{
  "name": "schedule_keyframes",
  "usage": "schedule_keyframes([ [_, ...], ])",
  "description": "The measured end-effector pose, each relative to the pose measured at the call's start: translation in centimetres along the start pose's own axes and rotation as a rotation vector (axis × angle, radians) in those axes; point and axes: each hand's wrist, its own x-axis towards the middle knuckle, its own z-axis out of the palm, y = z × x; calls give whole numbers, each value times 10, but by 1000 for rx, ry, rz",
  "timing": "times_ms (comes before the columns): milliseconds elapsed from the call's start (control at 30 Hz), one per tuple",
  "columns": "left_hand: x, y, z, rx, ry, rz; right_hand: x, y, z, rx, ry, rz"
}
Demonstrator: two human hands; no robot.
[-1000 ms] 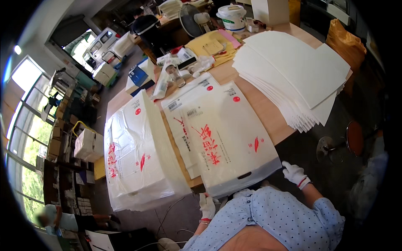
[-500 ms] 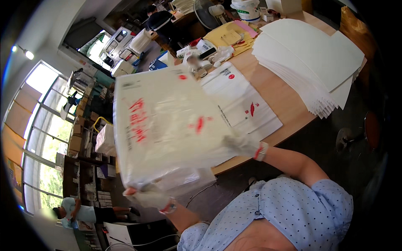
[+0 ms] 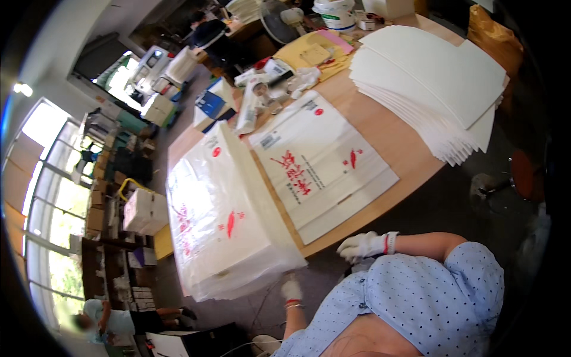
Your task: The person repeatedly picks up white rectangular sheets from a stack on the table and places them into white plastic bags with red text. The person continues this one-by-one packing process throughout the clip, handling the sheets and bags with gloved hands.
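On the left part of the table lies a pile of translucent white plastic bags [image 3: 244, 196] with red print, its near end drooping over the edge. Beside it rests a flat white printed bag [image 3: 330, 152], seemingly on top of others. My left hand [image 3: 291, 290], in a pale glove, is just below the drooping end, apart from it as far as I can see; its fingers are blurred. Drawn back near my waist, my gloved right hand [image 3: 361, 245] holds nothing, with fingers loosely stretched toward the left.
A fanned stack of large white sheets [image 3: 428, 83] covers the table's right side. Small boxes, wrapped packs, a yellow folder [image 3: 309, 52], a fan [image 3: 279, 21] and a white bucket [image 3: 335, 15] stand farther back. A stool [image 3: 522, 174] is at the right. Two other people are at a distance.
The printed plastic bag that both hands held up now lies on the left pile. Both hands have let go and come back toward my body, uncovering the flat white bag.
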Motion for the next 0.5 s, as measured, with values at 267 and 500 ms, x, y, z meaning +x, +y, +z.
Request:
schedule_keyframes([
  [267, 136, 281, -131, -415, 300, 407, -90, 103, -84, 342, 738, 112],
  [500, 181, 268, -154, -648, -351, 277, -65, 82, -73, 342, 558, 72],
])
